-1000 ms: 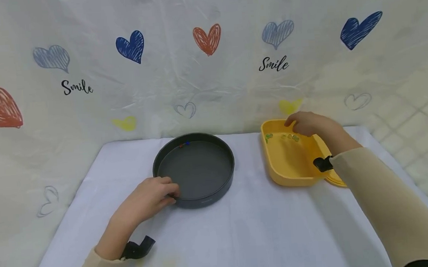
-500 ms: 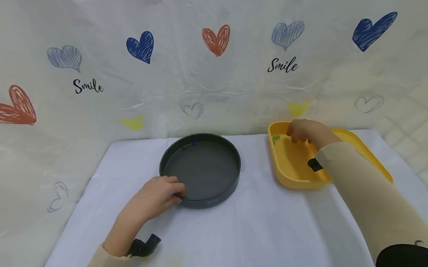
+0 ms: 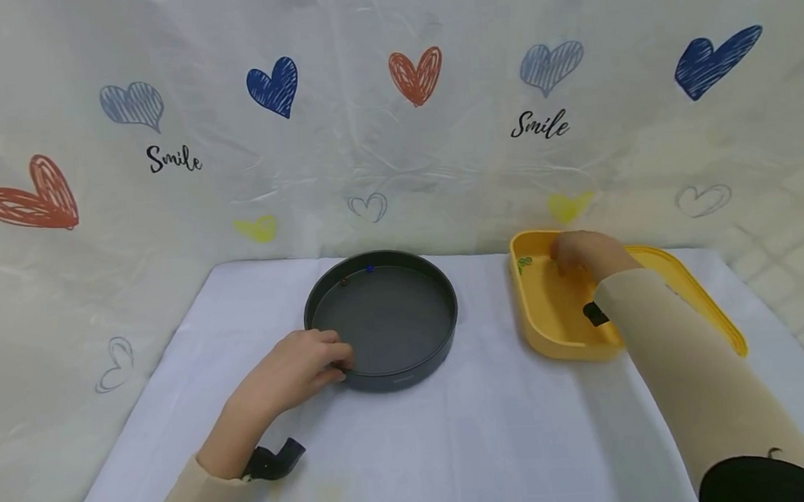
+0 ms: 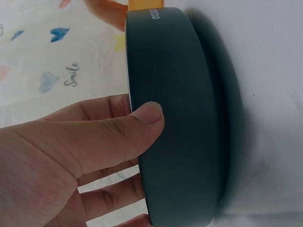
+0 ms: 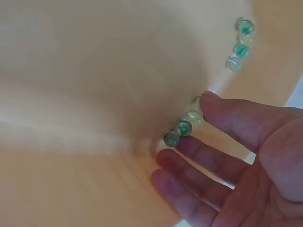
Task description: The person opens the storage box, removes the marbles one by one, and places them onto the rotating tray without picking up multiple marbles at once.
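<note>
Cloth (image 3: pixel 414 450) under pan (image 3: pixel 382 321) and yellow tub (image 3: pixel 567 350), heart-patterned sheet (image 3: pixel 321 164) behind.

Pan (image 3: pixel 385 317): round, dark grey, low-walled, flat on the counter (image 3: pixel 414 450), near rim pinched by the left hand (image 3: pixel 300 370), thumb outside.
Beads (image 3: pixel 370 269): one blue, one reddish, inside the pan by its far wall; perhaps marbles, too small to tell.
Box (image 3: pixel 550 296): yellow, rounded corners, uncovered, right of the pan.
Marbles (image 5: pixel 184 127): clear glass, green and yellowish swirls, two short rows in the box, one beside the right hand's (image 3: pixel 587 255) thumb.
</note>
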Demonstrator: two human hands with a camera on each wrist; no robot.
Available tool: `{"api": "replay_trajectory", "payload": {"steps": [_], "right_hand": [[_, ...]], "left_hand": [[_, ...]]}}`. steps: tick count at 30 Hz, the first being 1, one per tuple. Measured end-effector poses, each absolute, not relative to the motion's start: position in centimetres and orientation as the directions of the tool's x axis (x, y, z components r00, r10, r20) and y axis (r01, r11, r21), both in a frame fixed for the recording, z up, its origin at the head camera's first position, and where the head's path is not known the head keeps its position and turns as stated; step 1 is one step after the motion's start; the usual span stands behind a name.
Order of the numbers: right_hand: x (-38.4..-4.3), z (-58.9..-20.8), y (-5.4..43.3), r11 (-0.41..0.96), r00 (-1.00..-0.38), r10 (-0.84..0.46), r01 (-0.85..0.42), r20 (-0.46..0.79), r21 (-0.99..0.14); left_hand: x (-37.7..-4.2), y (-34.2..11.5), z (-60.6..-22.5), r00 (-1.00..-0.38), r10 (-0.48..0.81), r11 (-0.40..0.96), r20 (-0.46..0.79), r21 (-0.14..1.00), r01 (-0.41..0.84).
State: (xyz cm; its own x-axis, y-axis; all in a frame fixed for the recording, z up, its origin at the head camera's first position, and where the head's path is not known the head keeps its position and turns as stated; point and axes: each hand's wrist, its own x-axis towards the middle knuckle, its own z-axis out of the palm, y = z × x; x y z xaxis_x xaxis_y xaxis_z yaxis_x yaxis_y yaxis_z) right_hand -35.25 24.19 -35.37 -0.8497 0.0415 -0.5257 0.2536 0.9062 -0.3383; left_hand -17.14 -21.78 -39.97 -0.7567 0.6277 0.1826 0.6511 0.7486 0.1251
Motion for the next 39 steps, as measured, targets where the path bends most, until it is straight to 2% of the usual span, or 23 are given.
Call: {"api": "replay_trajectory", "payload": {"steps": [2,4,6,9,14,20,28,30,33,39], "right_hand": [[-35.0,-35.5,24.3,0.885,-0.839,0.072,0.302,-0.539,-0.353],[-35.3,-35.8,24.5,0.945,-0.855,-0.042,0.134,-0.518,-0.298],[-35.8,-36.1,24.7,0.966,-0.856,-0.117,0.020,-0.504,-0.258],[-36.5,-36.6,25.0,0.970,-0.846,-0.172,-0.058,-0.505,-0.234],[-36.9,-36.8,25.0,0.951,-0.800,-0.195,-0.013,-0.567,-0.308],[-36.5,-37.1,24.0,0.898,-0.690,-0.329,-0.017,-0.645,-0.440],[-36.3,-37.5,22.9,0.883,-0.607,-0.375,-0.002,-0.701,-0.470],[-36.3,-37.5,23.0,0.877,-0.613,-0.386,-0.012,-0.690,-0.480],[-36.4,-37.2,23.4,0.859,-0.655,-0.405,-0.033,-0.638,-0.511],[-35.8,-35.4,24.2,0.777,-0.811,-0.421,-0.091,-0.407,-0.623]], "left_hand": [[-17.1,-21.7,-40.0,-0.757,0.628,0.749,0.181,0.126,0.651],[-17.1,-21.6,-39.9,-0.757,0.628,0.749,0.180,0.126,0.651],[-17.0,-21.5,-39.9,-0.758,0.627,0.749,0.180,0.127,0.650],[-17.0,-21.5,-39.9,-0.756,0.628,0.749,0.181,0.123,0.651],[-17.0,-21.5,-39.8,-0.759,0.626,0.751,0.177,0.124,0.649],[-17.0,-21.6,-39.8,-0.758,0.628,0.750,0.174,0.123,0.650],[-17.0,-21.8,-39.8,-0.763,0.624,0.753,0.168,0.129,0.645],[-17.0,-21.8,-39.8,-0.763,0.623,0.754,0.169,0.129,0.644],[-17.0,-21.8,-39.8,-0.762,0.624,0.753,0.174,0.129,0.646],[-17.1,-21.8,-39.8,-0.762,0.625,0.753,0.172,0.126,0.646]]}}
